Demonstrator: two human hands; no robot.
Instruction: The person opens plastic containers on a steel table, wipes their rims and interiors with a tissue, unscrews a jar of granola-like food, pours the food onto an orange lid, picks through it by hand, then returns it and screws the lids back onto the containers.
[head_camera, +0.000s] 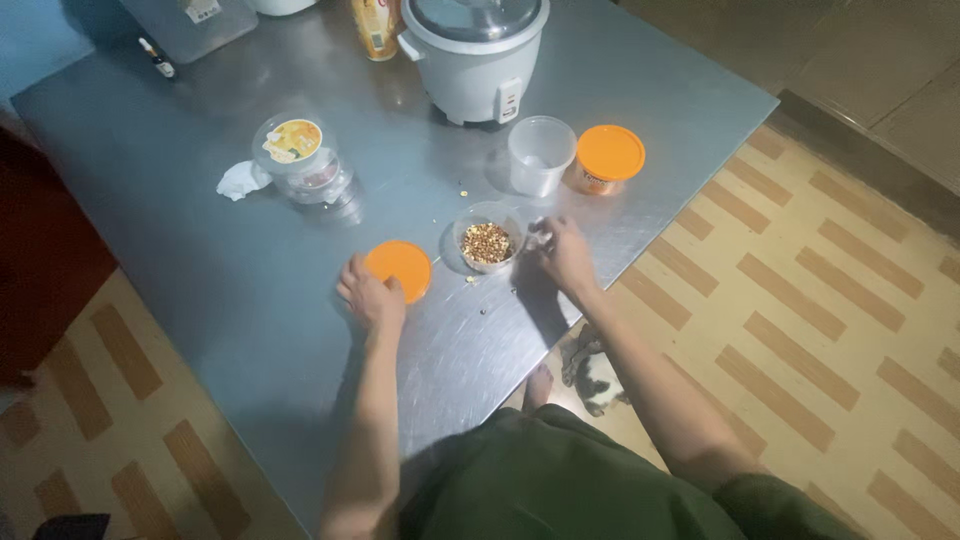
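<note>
From the head view I see a steel counter (200, 230) over a tiled floor (830, 300) with brown bars. At the far edge stands a white rice cooker (475, 55) with a glass lid, and beside it a yellow packet (375, 25), cut off by the frame. Nearer me, an empty clear plastic cup (541, 153) stands just beside a jar closed with an orange lid (609, 157); the two are close, but I cannot tell whether they touch. To the left, a clear lidded container with a yellow-and-white label (298, 155) sits next to a crumpled white tissue (240, 180). A small dark bottle (157, 58) lies near the far left corner. Centre of the work area: a small clear bowl (487, 237) filled with mixed tan and brown grains or nuts; a few loose pieces lie scattered on the counter around it. A loose orange lid (398, 268), round and flat, lies to the left of the bowl, apart from it. My left hand (372, 298) rests on the near-left edge of that lid, its grip curled against the lid's edge. My right hand (564, 255) is just right of the bowl, fingertips pinched together on the counter surface; what they hold is too small to tell. Nothing stands between either hand and the bowl.
</note>
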